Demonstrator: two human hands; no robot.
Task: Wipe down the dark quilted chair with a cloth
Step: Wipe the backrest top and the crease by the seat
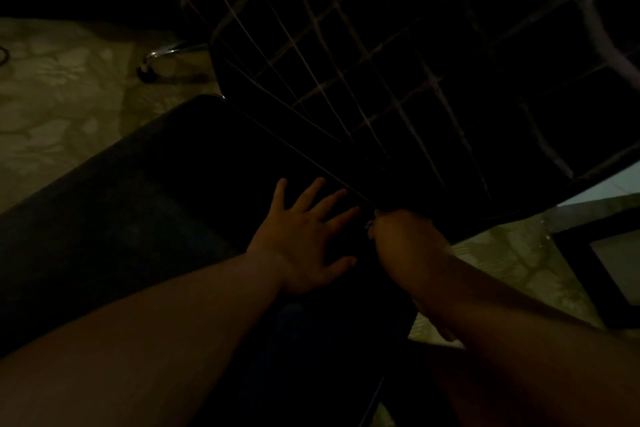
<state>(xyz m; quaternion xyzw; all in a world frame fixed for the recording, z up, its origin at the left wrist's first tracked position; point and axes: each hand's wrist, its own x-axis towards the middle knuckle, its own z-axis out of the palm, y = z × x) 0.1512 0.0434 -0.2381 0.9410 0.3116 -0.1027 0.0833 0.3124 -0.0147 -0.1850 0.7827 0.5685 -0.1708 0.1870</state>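
The dark quilted chair fills the middle of the head view; its backrest point(398, 55) shows pale stitched lines in a grid, and its seat point(145, 204) is plain and very dark. My left hand point(304, 243) lies flat on the seat with fingers spread, close to the crease below the backrest. My right hand point(398, 239) is curled at that crease, its fingers hidden in the dark. A small pale bit of cloth point(370, 224) shows at its left edge; whether the hand grips it is unclear.
A chrome chair leg with a black caster point(149, 69) stands on the pale patterned floor point(59, 97) at the upper left. A dark frame point(588, 274) stands on the floor at the right. The scene is very dim.
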